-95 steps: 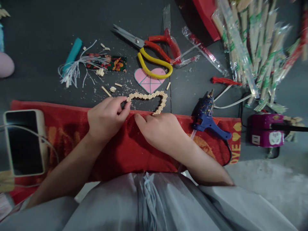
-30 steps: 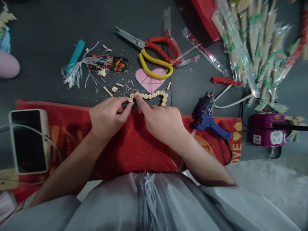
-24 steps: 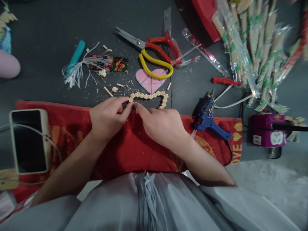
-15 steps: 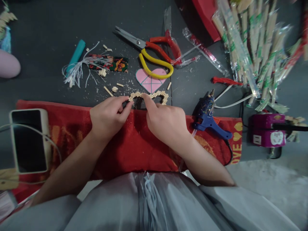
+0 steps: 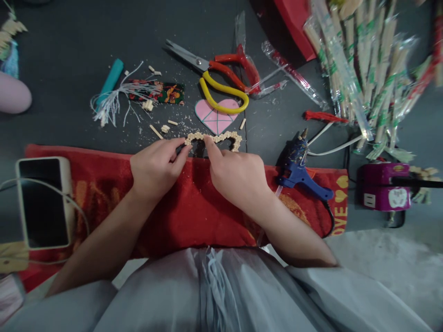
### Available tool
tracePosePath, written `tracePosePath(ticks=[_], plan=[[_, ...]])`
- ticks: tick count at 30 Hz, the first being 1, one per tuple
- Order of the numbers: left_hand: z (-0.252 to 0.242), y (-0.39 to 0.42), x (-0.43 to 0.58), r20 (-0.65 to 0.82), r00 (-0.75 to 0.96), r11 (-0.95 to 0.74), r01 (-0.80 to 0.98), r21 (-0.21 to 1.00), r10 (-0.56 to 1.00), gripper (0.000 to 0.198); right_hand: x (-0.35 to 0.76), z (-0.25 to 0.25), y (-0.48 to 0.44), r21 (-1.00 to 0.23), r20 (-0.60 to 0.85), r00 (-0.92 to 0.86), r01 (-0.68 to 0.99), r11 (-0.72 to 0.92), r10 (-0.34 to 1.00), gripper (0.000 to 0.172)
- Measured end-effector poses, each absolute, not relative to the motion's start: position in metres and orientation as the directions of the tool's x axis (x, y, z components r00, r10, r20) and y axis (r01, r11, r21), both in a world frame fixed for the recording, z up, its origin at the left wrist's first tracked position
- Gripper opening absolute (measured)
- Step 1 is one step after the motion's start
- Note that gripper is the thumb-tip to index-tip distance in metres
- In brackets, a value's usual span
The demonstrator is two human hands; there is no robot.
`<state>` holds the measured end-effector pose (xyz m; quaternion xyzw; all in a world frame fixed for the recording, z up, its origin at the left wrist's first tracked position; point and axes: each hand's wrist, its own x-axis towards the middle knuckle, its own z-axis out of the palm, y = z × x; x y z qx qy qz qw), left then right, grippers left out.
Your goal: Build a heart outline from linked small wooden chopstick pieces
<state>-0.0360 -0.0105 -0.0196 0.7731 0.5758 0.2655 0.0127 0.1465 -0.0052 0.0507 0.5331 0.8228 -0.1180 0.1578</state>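
Observation:
A wavy, heart-like outline of small pale wooden stick pieces [image 5: 231,135] lies between my hands at the table's near side, its lower part hidden by them. At its left end, my left hand [image 5: 157,166] pinches it between thumb and fingers. With the index finger stretched onto the dip in its middle, my right hand [image 5: 235,174] bears on the outline; the other fingers are curled and mostly hidden. Just beyond lies a pink paper heart [image 5: 216,121] with dark green lines, partly under the yellow handle of the scissors [image 5: 207,62].
A blue glue gun [image 5: 298,166] rests right of my hands, on the red cloth [image 5: 166,221]. At left lies a phone [image 5: 43,203] with a cable across it. Wrapped sticks [image 5: 360,64] are heaped at the far right. White strings [image 5: 117,94] and wooden bits [image 5: 165,129] lie beyond my left hand.
Almost nothing differs. Both hands keep their places on the wooden outline, and the view has shifted very slightly.

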Motion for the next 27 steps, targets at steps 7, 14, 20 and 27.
tracePosePath(ticks=[7, 14, 20, 27], plan=[[-0.0202, -0.0106, -0.0359, 0.454, 0.214, -0.375, 0.877, 0.301, 0.865, 0.023, 0.1468, 0.0504, -0.0056, -0.032, -0.390, -0.386, 0.913, 0.406, 0.836, 0.060], [-0.0194, -0.0111, -0.0360, 0.402, 0.190, -0.336, 0.882, 0.332, 0.896, 0.023, 0.1473, 0.0530, -0.0042, -0.048, -0.397, -0.394, 0.911, 0.410, 0.829, 0.062], [-0.0187, -0.0110, -0.0354, 0.374, 0.173, -0.305, 0.894, 0.328, 0.911, 0.028, 0.1472, 0.0544, -0.0037, -0.054, -0.413, -0.394, 0.911, 0.410, 0.821, 0.061], [-0.0191, -0.0108, -0.0354, 0.401, 0.196, -0.336, 0.888, 0.315, 0.895, 0.028, 0.1465, 0.0538, -0.0038, -0.059, -0.411, -0.399, 0.909, 0.413, 0.820, 0.061]])
